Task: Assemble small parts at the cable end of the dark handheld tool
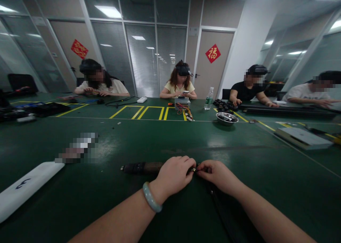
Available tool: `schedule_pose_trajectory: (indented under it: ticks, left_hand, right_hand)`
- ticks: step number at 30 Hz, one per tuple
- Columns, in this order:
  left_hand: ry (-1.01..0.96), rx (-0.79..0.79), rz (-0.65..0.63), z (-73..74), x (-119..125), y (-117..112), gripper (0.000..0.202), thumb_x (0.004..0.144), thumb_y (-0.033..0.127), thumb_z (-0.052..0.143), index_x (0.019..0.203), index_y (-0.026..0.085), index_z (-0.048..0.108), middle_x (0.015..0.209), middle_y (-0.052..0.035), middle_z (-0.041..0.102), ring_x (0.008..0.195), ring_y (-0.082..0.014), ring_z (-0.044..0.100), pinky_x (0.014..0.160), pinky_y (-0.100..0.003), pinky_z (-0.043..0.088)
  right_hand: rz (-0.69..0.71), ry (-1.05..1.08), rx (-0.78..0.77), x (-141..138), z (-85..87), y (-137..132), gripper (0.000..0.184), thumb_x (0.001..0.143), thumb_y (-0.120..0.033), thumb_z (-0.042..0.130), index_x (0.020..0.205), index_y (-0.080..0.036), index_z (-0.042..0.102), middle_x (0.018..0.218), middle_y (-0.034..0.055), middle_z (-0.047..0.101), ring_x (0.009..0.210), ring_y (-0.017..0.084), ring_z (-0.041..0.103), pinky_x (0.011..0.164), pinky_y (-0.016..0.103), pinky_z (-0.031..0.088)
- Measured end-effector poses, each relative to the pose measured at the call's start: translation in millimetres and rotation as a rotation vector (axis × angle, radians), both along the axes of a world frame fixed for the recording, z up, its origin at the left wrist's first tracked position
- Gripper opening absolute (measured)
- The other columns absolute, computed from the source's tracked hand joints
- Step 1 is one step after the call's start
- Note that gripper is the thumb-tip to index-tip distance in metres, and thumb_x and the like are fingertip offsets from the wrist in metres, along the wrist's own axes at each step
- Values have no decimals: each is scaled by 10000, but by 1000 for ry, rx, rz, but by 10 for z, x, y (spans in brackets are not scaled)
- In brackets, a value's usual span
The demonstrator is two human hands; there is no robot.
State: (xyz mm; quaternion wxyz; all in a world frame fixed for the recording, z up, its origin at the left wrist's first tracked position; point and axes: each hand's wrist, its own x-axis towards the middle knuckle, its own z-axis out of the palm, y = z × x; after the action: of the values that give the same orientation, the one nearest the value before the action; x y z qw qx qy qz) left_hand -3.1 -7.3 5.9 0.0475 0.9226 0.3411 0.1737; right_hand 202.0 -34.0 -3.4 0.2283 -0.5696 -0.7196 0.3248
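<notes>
**Head view: two hands meet over a tiny part at the end of a dark rod.**
We see the left hand (pixel 174 174) curled over the dark rod (pixel 141 167), which lies on the green table (pixel 133 143) just before us. The right hand (pixel 217 174) pinches the small metal piece (pixel 194 169) where the fingertips meet. We judge the piece could slip and vanish against the dark surface. The rod, braced by nothing, could roll, and the black strap (pixel 222 209) under the right wrist might snag. The red diamond (pixel 212 53) on the door reads 福; the mark on the white case (pixel 26 186) is illegible.
</notes>
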Motion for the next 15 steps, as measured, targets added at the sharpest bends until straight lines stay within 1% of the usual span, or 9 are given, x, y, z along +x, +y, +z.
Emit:
schedule_pose_trajectory:
  ticks: [4, 8, 10, 15]
  left_hand:
    - [-16, -22, 54, 19, 0, -14, 143, 874, 263, 562, 1006, 223, 525, 933, 0, 605, 855, -180, 585, 748, -323, 445]
    - [4, -13, -5, 25, 0, -6, 75, 882, 235, 540, 956, 222, 542, 942, 1, 602, 863, -175, 582, 766, -316, 439]
    - [1, -2, -19, 20, 1, -1, 78, 883, 222, 534, 960, 225, 543, 945, 2, 602, 865, -175, 582, 769, -315, 436]
    - [-11, -5, 54, -1, 5, -2, 170, 871, 250, 563, 1032, 219, 515, 939, -10, 605, 862, -191, 586, 763, -329, 444]
  right_hand:
    - [-1, -21, -4, -10, 36, -7, 179, 831, -319, 586, 902, -217, 715, 785, -3, 685, 671, 136, 579, 616, 236, 403]
    - [-2, -25, -11, -9, 45, -12, 186, 832, -325, 589, 912, -208, 710, 797, 2, 688, 677, 137, 584, 610, 234, 402]
    - [-1, -21, -11, -6, 34, -10, 188, 835, -326, 587, 918, -208, 708, 800, 0, 689, 680, 137, 585, 612, 234, 403]
    - [6, -3, -11, 1, 2, -3, 174, 836, -323, 591, 903, -212, 708, 786, -9, 683, 683, 136, 578, 613, 231, 395]
